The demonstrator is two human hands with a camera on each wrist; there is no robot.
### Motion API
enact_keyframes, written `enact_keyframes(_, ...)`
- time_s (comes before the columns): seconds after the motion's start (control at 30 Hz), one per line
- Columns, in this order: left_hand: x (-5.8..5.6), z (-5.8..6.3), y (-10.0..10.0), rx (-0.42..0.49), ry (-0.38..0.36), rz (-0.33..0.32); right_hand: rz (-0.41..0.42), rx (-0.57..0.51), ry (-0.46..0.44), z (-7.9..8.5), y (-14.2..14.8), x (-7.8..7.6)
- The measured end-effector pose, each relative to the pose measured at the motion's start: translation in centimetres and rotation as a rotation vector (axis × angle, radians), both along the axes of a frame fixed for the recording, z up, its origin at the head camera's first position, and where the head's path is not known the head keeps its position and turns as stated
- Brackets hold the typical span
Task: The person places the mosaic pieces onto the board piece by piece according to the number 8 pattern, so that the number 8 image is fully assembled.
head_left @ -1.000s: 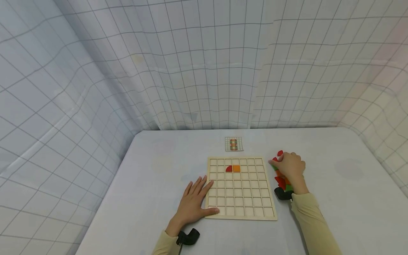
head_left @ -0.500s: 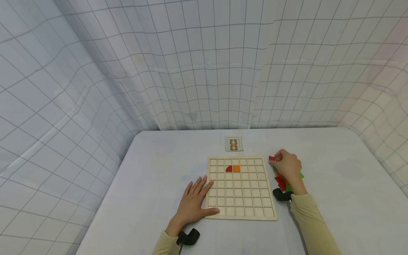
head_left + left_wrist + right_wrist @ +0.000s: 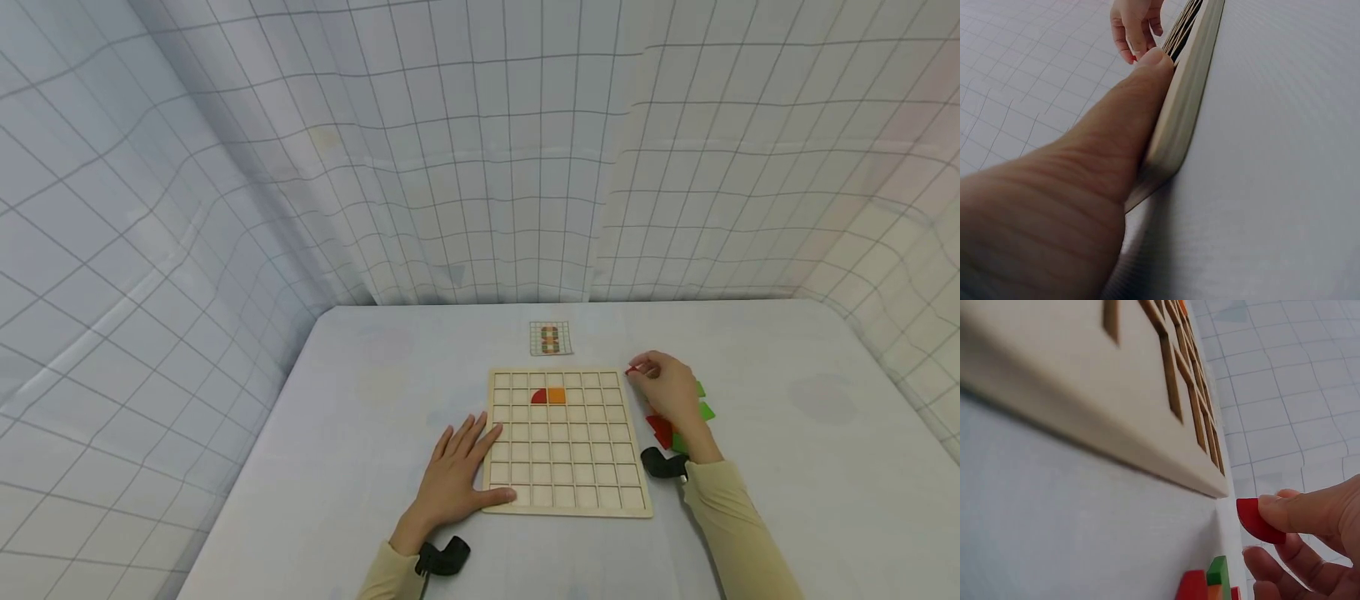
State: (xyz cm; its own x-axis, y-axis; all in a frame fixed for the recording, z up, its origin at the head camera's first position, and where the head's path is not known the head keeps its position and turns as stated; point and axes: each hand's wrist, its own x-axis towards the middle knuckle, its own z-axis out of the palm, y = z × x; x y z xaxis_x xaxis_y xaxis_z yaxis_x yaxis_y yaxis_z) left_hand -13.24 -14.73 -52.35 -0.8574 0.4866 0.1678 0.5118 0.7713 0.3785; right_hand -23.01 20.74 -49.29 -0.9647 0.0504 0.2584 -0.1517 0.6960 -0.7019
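Note:
My right hand (image 3: 666, 392) pinches a red quarter-circle tile (image 3: 1259, 520) between thumb and fingers, just off the far right corner of the wooden grid board (image 3: 573, 510). Spread out along the board's left side, my left hand (image 3: 450, 487) lies with its fingertips at the edge and its thumb (image 3: 1147, 81) across the near left corner. Two tiles sit in neighbouring cells near the board's far side: a red quarter-circle (image 3: 539, 397) and an orange square (image 3: 557, 396).
Right of the board, partly under my right hand, lies a loose pile of red tiles (image 3: 660, 428), green tiles (image 3: 707, 411) and orange ones. A small printed pattern card (image 3: 550, 339) lies beyond the board. A white gridded curtain (image 3: 480, 167) hangs behind the table.
My right hand has picked the red quarter-circle tile out of the pile and drawn it slightly left, towards the board's corner. The left hand stays where it was.

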Motion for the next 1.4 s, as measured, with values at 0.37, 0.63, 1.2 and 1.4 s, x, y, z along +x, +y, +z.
enact_keyframes(0.37, 0.0, 0.1, 0.1, -0.016, -0.008, 0.012, 0.200, -0.105, -0.047, 0.7, -1.4, 0.2)
enact_keyframes(0.63, -0.2, -0.3, 0.0, -0.025, -0.005, 0.012, 0.348, -0.141, -0.168, 1.0, -3.2, 0.1)
enact_keyframes(1.2, -0.2, -0.6, 0.0, -0.013, 0.035, 0.007, 0.453, -0.187, -0.203, 0.6, -5.2, -0.6)
enact_keyframes(1.4, -0.2, -0.6, 0.0, -0.003, 0.031, 0.007, 0.454, -0.112, -0.148, 0.3, -5.5, -1.0)
